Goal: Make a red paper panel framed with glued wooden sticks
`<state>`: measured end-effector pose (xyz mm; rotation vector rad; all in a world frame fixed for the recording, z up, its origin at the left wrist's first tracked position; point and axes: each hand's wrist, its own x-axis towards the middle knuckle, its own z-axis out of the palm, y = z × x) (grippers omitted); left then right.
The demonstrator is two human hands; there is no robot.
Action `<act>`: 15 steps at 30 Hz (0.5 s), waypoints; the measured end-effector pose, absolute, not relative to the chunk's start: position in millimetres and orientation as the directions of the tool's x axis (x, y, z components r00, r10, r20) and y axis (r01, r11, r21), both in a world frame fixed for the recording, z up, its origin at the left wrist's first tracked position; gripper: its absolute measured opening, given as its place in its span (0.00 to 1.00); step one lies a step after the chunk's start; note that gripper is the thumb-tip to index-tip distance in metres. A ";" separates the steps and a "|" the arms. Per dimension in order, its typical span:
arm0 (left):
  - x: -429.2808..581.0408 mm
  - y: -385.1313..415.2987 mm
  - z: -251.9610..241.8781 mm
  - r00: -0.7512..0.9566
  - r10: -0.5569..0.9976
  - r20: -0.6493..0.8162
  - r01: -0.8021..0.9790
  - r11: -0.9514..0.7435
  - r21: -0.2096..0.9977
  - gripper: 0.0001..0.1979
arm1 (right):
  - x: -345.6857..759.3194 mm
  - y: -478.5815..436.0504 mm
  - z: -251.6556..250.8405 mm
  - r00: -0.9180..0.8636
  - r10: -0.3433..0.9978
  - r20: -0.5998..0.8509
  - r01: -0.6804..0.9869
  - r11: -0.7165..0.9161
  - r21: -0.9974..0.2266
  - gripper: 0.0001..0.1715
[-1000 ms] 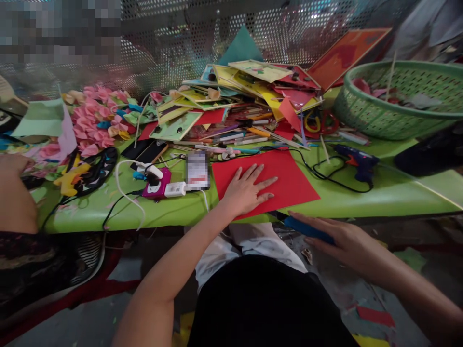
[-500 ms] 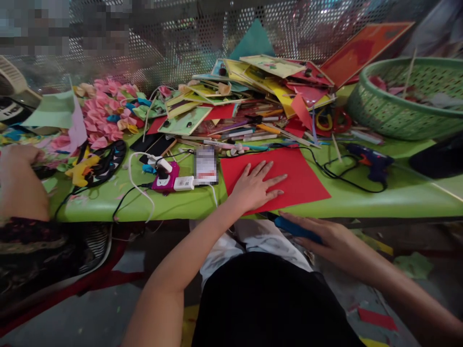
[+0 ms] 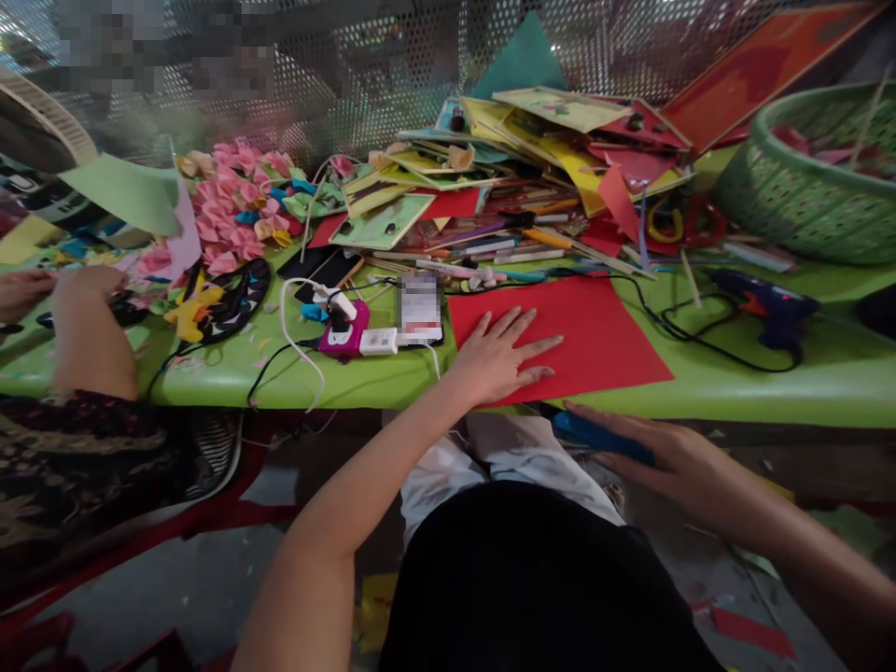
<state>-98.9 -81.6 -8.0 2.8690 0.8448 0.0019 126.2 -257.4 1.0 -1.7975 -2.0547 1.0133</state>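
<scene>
A red sheet of paper (image 3: 595, 336) lies on the green tabletop (image 3: 364, 390) at the front edge. My left hand (image 3: 496, 359) rests flat on its left part with the fingers spread. Below the table edge, my right hand (image 3: 668, 453) grips a blue-handled utility knife (image 3: 606, 437). The knife's dark tip points left, close to the sheet's lower edge; whether the blade touches the paper I cannot tell. Just left of the sheet lies a phone (image 3: 420, 308) with a white cable.
A magenta power adapter (image 3: 344, 329) with plugs sits left of the phone. Behind are pens, cards (image 3: 382, 224) and pink paper flowers (image 3: 234, 201). A glue gun (image 3: 766, 303) and green basket (image 3: 791, 215) stand right. At far left is another person's arm (image 3: 94, 327).
The view has turned a little to the left, so things appear farther right. My hands stay nearly the same against the red paper. More of the other person's hands shows at the left.
</scene>
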 end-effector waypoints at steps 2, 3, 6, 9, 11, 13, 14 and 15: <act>-98.3 -81.6 -10.8 0.840 0.542 -0.031 0.540 -0.830 0.142 0.32 | 125.3 -259.6 3.7 -0.224 0.939 -0.262 0.785 0.015 -0.619 0.36; -98.0 -81.4 -11.4 0.840 0.542 -0.028 0.541 -0.829 0.143 0.32 | 124.0 -260.5 5.2 -0.223 0.939 -0.262 0.787 0.015 -0.616 0.36; -97.8 -81.1 -11.6 0.839 0.543 -0.016 0.540 -0.830 0.141 0.32 | 116.0 -260.4 7.5 -0.207 0.951 -0.232 0.792 0.024 -0.610 0.34; -97.8 -81.6 -11.2 0.839 0.544 -0.007 0.540 -0.831 0.134 0.32 | 104.9 -256.7 5.4 -0.211 0.958 -0.192 0.784 0.049 -0.619 0.34; -97.7 -81.7 -11.4 0.838 0.545 -0.014 0.542 -0.830 0.131 0.32 | 100.0 -254.4 2.7 -0.227 0.955 -0.193 0.775 0.057 -0.629 0.35; -97.4 -81.4 -11.8 0.836 0.548 -0.025 0.546 -0.827 0.134 0.32 | 98.7 -254.0 0.3 -0.243 0.951 -0.192 0.771 0.069 -0.633 0.35; -97.2 -81.1 -12.0 0.836 0.549 -0.031 0.547 -0.826 0.138 0.32 | 99.1 -254.3 -0.6 -0.248 0.950 -0.188 0.773 0.077 -0.630 0.35; -97.0 -80.8 -12.0 0.835 0.549 -0.035 0.548 -0.825 0.142 0.32 | 99.5 -254.8 -1.3 -0.250 0.951 -0.181 0.777 0.085 -0.623 0.35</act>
